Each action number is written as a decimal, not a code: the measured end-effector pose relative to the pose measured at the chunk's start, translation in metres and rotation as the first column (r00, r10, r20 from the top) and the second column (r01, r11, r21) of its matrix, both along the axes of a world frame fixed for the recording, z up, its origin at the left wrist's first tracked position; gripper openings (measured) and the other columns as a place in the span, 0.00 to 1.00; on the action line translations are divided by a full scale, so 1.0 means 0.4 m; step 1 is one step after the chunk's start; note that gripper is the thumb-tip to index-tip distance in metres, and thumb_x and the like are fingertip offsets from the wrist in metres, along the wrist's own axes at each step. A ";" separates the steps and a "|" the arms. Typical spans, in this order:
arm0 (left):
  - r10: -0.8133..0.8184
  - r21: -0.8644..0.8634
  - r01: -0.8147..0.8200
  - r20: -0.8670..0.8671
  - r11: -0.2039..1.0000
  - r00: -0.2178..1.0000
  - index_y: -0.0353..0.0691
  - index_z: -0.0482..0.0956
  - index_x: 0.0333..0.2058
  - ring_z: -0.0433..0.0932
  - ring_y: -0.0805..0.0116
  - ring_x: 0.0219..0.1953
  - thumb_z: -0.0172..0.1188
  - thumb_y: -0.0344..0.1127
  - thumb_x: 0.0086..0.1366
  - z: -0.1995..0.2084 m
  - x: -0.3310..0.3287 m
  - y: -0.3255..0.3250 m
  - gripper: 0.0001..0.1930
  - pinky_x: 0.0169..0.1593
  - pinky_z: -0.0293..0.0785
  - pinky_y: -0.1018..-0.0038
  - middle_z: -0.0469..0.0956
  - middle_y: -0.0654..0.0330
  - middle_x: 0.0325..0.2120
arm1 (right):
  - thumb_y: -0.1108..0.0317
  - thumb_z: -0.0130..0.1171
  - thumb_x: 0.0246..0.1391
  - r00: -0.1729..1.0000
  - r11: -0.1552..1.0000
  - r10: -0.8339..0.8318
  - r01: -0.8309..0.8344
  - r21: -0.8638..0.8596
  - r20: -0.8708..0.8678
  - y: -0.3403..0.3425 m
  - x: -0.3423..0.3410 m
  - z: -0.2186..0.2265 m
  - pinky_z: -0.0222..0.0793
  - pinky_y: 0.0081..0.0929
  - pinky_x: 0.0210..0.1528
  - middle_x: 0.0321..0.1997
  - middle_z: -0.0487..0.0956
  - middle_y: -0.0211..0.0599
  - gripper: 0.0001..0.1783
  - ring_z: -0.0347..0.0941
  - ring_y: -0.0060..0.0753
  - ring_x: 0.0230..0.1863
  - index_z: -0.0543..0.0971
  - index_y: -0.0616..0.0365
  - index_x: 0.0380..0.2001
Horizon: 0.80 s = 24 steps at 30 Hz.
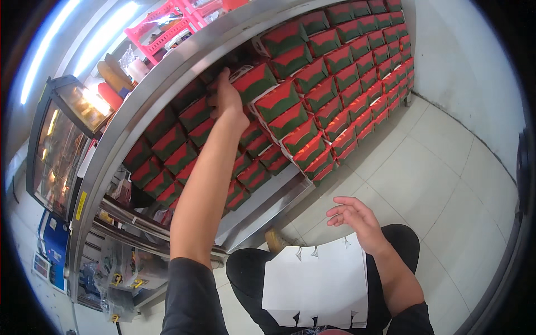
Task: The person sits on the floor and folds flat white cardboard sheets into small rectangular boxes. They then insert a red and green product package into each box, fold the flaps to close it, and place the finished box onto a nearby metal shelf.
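Observation:
My left hand (228,99) reaches into the shelf among stacked red-and-green folded cartons. It is beside one carton (258,84) in the upper rows, seemingly touching its left edge. The visible fingers are apart, and part of the hand is in shadow. On my lap lies a stack of flat white carton blanks (315,279) with cut notches along two edges. Just above the stack's upper right corner hovers my right hand (357,222), open, its fingers partly bent and holding nothing.
A steel counter (134,106) runs over the carton rows, with a pink plastic rack (162,36) on top. A glass display case (61,145) stands at the left. Plastic bags (120,271) fill the lower left shelf. A white wall (458,72) closes the right side above the tiled floor (435,162).

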<state>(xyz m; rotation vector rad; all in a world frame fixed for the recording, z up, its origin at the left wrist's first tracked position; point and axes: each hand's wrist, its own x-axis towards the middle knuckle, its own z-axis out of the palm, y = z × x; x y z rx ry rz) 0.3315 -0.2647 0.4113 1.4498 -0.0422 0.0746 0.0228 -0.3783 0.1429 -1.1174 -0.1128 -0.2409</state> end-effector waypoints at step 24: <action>-0.060 0.527 -0.239 0.487 0.816 0.871 0.42 0.65 0.71 0.75 0.58 0.60 0.74 0.49 0.66 -0.005 -0.058 0.005 0.41 0.69 0.68 0.61 0.77 0.52 0.56 | 0.67 0.59 0.75 0.998 0.998 0.039 -0.041 -0.041 -0.050 0.026 -0.010 0.007 0.76 0.32 0.60 0.56 0.83 0.41 0.22 0.81 0.31 0.55 0.73 0.61 0.67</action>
